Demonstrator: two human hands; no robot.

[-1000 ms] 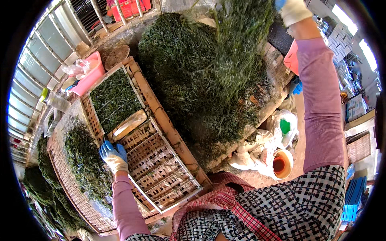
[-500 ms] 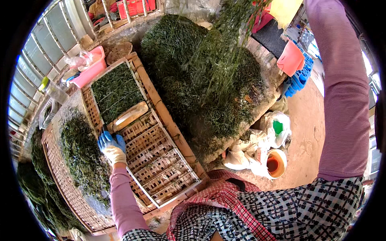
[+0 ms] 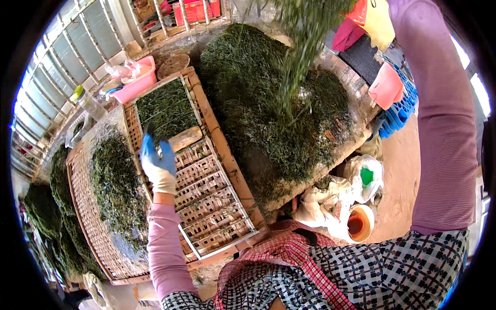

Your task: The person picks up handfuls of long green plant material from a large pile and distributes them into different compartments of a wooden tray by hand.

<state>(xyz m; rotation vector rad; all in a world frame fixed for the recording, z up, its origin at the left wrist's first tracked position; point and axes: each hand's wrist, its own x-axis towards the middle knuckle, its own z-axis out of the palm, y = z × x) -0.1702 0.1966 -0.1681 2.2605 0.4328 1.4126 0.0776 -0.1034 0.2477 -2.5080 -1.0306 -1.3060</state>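
Note:
My left hand [image 3: 160, 163], in a blue-and-cream glove, is over the left rail of a wooden rack, thumb and forefinger apart; a small dark shape at its fingertips is unclear. The rack holds a framed mat of green seaweed [image 3: 160, 103], a wooden block [image 3: 183, 138] and a white slatted grid [image 3: 209, 196] over woven bamboo. My right arm [image 3: 444, 134] reaches up out of the top edge, its hand out of sight, beside loose seaweed strands [image 3: 310, 26] streaming down over a large seaweed heap [image 3: 237, 103].
More seaweed [image 3: 113, 186] lies on a woven tray at left, near a pink tub [image 3: 137, 88], a lidded bottle [image 3: 93, 108] and a barred window [image 3: 62, 62]. At right are a pink scoop [image 3: 386, 85], blue crates [image 3: 403, 113], white sacks [image 3: 320, 204] and a bucket [image 3: 367, 222].
The view has shifted a little. My left hand has risen slightly with its fingers more upright. My right arm has reached higher, its glove leaving the picture, and the falling seaweed strands have shifted.

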